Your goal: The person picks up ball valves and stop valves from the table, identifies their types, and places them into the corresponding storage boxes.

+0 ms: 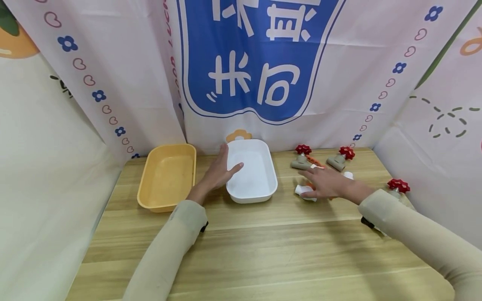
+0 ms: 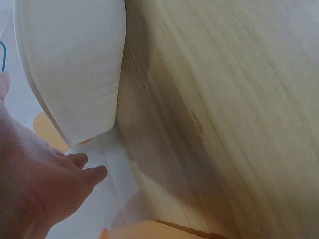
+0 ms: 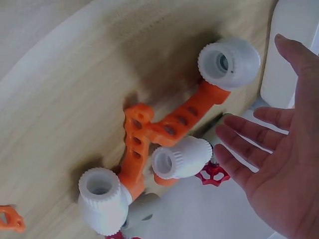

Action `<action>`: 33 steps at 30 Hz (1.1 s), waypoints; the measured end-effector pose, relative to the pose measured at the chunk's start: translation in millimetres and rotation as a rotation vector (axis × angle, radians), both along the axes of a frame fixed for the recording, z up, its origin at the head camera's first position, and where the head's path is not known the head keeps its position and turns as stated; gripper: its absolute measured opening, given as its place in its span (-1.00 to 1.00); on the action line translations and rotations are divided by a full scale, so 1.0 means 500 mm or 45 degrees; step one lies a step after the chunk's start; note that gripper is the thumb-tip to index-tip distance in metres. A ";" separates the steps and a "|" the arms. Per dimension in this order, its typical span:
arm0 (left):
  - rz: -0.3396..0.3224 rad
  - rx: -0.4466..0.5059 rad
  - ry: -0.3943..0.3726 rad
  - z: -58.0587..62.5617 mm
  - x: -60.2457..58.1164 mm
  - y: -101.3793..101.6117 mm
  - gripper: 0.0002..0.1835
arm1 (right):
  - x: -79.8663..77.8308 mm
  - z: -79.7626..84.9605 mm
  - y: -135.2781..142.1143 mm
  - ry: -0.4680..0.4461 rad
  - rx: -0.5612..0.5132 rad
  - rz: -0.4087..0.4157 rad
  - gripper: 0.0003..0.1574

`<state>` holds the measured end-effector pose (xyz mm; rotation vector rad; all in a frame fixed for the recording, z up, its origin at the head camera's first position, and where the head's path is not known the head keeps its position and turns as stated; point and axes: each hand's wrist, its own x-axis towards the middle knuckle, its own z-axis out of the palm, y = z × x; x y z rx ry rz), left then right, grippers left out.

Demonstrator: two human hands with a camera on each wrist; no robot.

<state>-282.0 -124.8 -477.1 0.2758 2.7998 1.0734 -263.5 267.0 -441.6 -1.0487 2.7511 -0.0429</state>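
Observation:
A white tray (image 1: 253, 169) stands mid-table, with my left hand (image 1: 219, 169) at its left side. The thumb reaches over the rim and the fingers extend along the outer wall; in the left wrist view the fingers (image 2: 94, 174) show a gap from the tray wall (image 2: 75, 64). My right hand (image 1: 327, 183) hovers over several white plastic ball valves (image 3: 232, 62) with orange lever handles (image 3: 134, 154). Its fingers (image 3: 249, 134) are spread and hold nothing. In the head view this hand partly hides the valves.
A yellow tray (image 1: 167, 177) stands left of the white one. Grey-beige valves with red handwheels lie at the back right, one (image 1: 300, 161) near the right hand and another (image 1: 339, 161) farther right. One more red handwheel (image 1: 398, 185) shows near the right edge. A cloth (image 1: 150, 113) hangs behind.

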 end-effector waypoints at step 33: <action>0.033 -0.051 -0.017 -0.022 -0.003 0.022 0.18 | 0.045 -0.095 0.015 0.135 -0.179 0.010 -0.08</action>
